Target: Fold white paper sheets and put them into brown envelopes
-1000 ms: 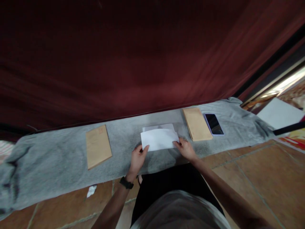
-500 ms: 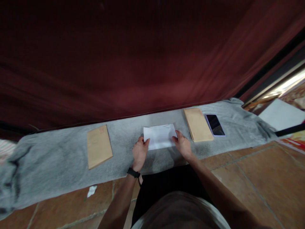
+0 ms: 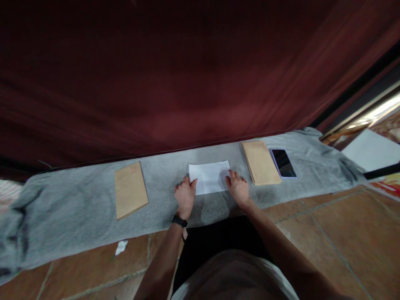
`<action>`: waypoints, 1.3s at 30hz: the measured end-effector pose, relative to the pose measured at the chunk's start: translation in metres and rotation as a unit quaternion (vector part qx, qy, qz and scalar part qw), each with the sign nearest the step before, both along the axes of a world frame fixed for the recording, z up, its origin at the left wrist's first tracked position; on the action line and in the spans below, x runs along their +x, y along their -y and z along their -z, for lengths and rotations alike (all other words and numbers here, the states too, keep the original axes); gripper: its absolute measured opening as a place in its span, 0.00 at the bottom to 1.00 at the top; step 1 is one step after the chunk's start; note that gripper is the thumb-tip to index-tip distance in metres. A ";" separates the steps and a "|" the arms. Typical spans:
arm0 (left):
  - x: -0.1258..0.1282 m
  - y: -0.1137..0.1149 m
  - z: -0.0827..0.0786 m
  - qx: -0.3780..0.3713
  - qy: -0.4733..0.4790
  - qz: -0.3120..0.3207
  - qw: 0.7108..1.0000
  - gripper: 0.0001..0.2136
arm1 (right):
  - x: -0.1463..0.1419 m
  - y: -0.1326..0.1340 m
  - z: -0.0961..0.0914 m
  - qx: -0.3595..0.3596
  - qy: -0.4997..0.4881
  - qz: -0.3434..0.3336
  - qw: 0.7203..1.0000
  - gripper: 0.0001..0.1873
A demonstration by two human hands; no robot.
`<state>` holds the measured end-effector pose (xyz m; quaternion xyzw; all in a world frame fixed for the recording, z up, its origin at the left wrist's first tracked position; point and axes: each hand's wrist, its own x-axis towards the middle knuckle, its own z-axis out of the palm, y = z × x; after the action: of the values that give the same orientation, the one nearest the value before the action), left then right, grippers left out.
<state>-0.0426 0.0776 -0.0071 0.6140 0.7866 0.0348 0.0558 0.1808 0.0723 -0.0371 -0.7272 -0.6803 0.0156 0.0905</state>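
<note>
A folded white sheet of paper (image 3: 211,178) lies nearly flat on the grey cloth, right in front of me. My left hand (image 3: 186,193) grips its left edge, thumb on top and fingers curled at the side. At the right edge, my right hand (image 3: 238,188) holds the paper between thumb and fingers, the thumb resting on its face. Right of that hand is a stack of brown envelopes (image 3: 261,163). Another brown envelope (image 3: 130,191), perhaps more than one, lies apart on the left.
A phone (image 3: 283,163) in a light purple case lies beside the envelope stack. The grey cloth (image 3: 78,200) covers a long narrow surface against a dark red curtain-like backdrop (image 3: 187,83). A white scrap (image 3: 121,247) lies on the tiled floor (image 3: 353,233).
The folded paper has flattened, its upper edge no longer gaping. Both hands stay at its sides, the right fingers slightly shifted. The view has moved a little.
</note>
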 end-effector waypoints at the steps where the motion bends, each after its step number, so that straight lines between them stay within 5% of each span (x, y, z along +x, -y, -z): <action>1: 0.000 0.000 0.001 -0.001 -0.006 0.000 1.000 0.18 | 0.001 0.000 -0.001 0.008 0.001 -0.002 1.000 0.23; 5: -0.001 -0.001 0.006 0.007 -0.022 0.010 1.000 0.19 | -0.003 0.001 -0.003 0.067 -0.006 -0.013 0.998 0.23; 12: 0.001 -0.002 0.006 0.015 -0.024 0.011 1.000 0.19 | -0.042 -0.007 0.010 0.094 -0.053 -0.174 0.979 0.26; 22: 0.006 0.000 -0.001 0.036 -0.004 -0.001 0.999 0.19 | -0.032 -0.017 0.023 0.074 -0.032 -0.088 0.993 0.27; 28: 0.048 -0.005 0.011 0.093 0.027 0.209 0.973 0.25 | -0.029 -0.017 0.021 0.075 -0.042 -0.088 0.992 0.27; 35: 0.060 -0.005 0.038 0.062 0.026 0.222 0.973 0.26 | -0.037 -0.020 0.013 0.064 -0.047 -0.089 0.993 0.27; 39: 0.057 -0.006 0.038 0.043 0.020 0.240 0.970 0.28 | -0.056 -0.033 0.009 0.049 -0.081 -0.203 0.975 0.27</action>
<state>0.0143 0.0837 -0.0452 0.7858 0.6127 0.0660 0.0519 0.1250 0.1056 -0.0457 -0.5649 -0.8040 0.0592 0.1759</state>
